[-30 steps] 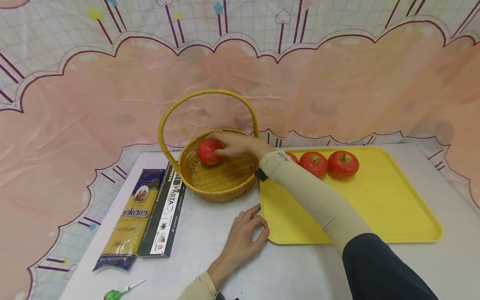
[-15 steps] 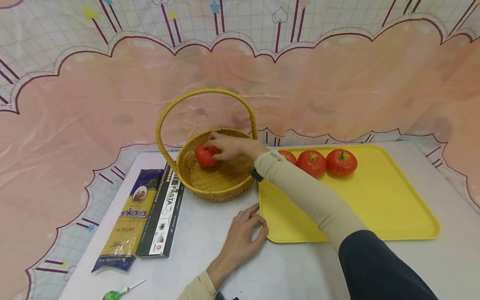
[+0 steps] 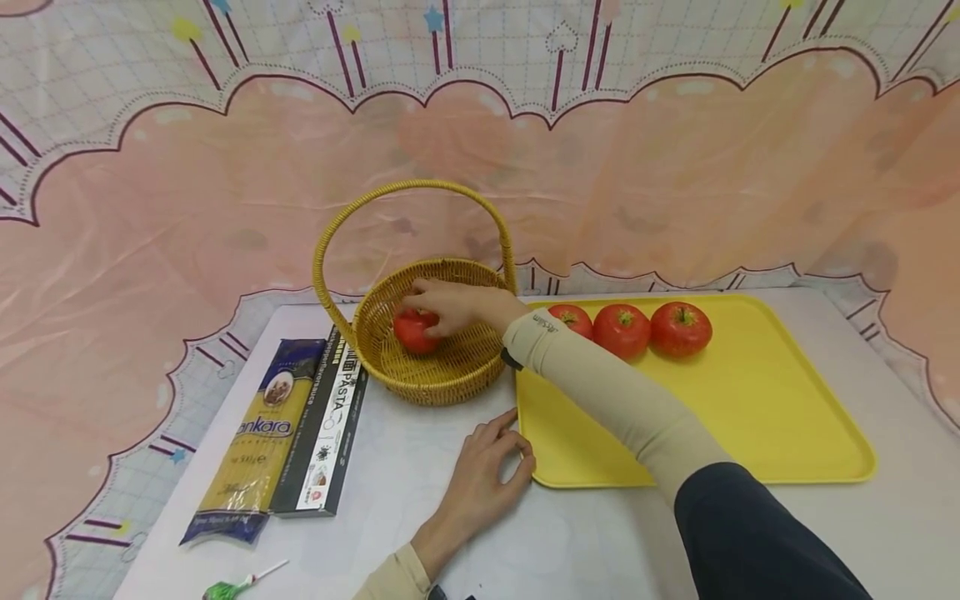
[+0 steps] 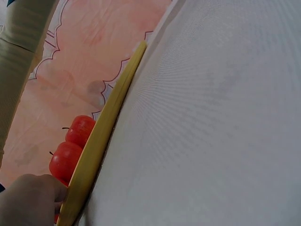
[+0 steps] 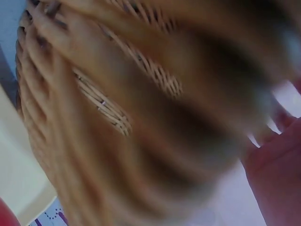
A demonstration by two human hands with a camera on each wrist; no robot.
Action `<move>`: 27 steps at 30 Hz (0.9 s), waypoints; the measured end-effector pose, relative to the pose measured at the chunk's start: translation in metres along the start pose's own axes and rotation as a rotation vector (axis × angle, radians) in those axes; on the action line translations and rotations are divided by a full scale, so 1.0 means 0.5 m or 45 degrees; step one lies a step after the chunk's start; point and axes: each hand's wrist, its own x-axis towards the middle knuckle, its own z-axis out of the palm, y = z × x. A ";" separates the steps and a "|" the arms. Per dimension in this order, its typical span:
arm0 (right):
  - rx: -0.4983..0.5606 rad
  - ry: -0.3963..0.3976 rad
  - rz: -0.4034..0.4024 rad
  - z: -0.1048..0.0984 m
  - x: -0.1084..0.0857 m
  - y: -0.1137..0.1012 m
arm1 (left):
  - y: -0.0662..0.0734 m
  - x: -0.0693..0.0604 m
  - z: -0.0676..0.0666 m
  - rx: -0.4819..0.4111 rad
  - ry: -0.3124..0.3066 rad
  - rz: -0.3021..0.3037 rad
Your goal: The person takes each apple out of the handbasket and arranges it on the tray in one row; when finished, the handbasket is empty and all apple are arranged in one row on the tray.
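In the head view, my right hand (image 3: 450, 307) reaches into a yellow wicker basket (image 3: 435, 387) with a tall hoop handle. Its fingers and thumb grip a red apple (image 3: 414, 333) on the basket's left side. Beside the front left corner of a yellow tray (image 3: 750, 417) rests my left hand (image 3: 487, 471), its fingers loosely bent and touching the rim. Two apples and the tray's edge (image 4: 101, 141) stand beyond the left hand (image 4: 30, 200) in the left wrist view. The right wrist view shows mostly blurred basket weave (image 5: 103, 103); the held apple is hidden there.
Along the tray's back are three red apples, at left (image 3: 572, 319), middle (image 3: 622, 331) and right (image 3: 681, 329). A pasta packet (image 3: 258, 442) and a black-and-white pasta box (image 3: 322, 437) lie left of the basket. A green-wrapped lollipop (image 3: 225, 590) lies near the front. A patterned cloth hangs behind.
The right hand and the apple in it have shifted slightly toward the front and lower within the basket. The left hand has stayed by the tray corner.
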 end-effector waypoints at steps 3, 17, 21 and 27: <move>0.091 -0.033 -0.030 0.002 0.000 0.002 | 0.001 0.002 -0.001 -0.013 -0.010 -0.011; 0.196 -0.167 -0.006 0.021 -0.006 -0.005 | 0.000 0.001 -0.001 0.020 0.013 0.020; 0.251 -0.180 0.008 0.026 -0.009 -0.004 | -0.001 0.001 -0.001 0.002 0.006 0.005; 0.251 -0.134 0.022 0.031 -0.009 0.002 | -0.002 0.003 -0.002 -0.016 -0.001 0.001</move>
